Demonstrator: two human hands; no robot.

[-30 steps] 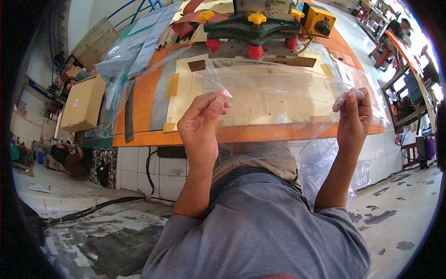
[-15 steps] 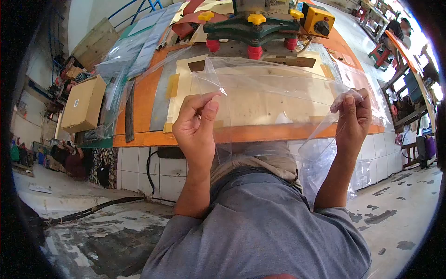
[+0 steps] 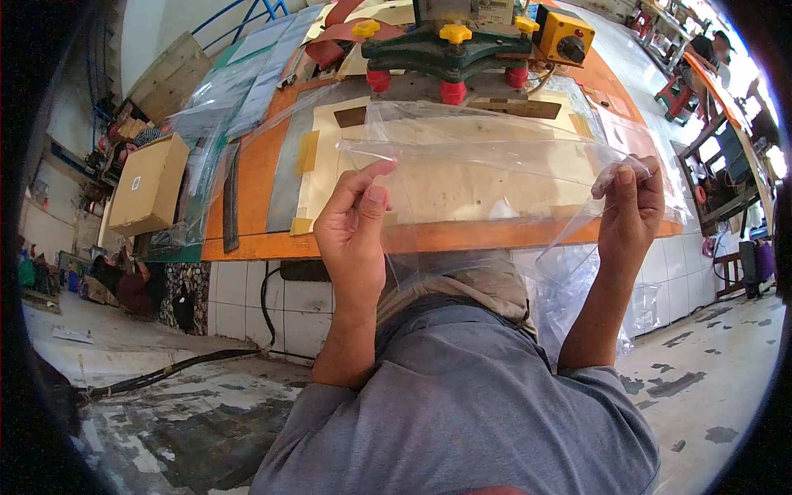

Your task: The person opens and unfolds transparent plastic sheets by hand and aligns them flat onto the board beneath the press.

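Observation:
A clear plastic sheet [image 3: 487, 154] stretches between my two hands, above a pale board [image 3: 450, 194] taped to the orange table [image 3: 322, 245]. My left hand [image 3: 356, 206] is at the sheet's left edge, with thumb and forefinger pressed close on the plastic. On the right, my right hand [image 3: 629, 194] pinches a bunched corner of the sheet between thumb and fingers. The lower part of the sheet hangs over the table's front edge. Beyond the board stands a green machine [image 3: 450, 51] with yellow knobs and red feet.
A cardboard box [image 3: 148, 183] sits at the table's left, near a dark strip [image 3: 231, 198] and more clear plastic. A yellow switch box [image 3: 564, 37] is beside the machine. People are in the background at both sides. Crumpled plastic [image 3: 577, 289] hangs below the table's front edge.
My left hand has shifted slightly, and the sheet's left corner has swung out to the left above it. My right hand has hardly moved and keeps its pinch.

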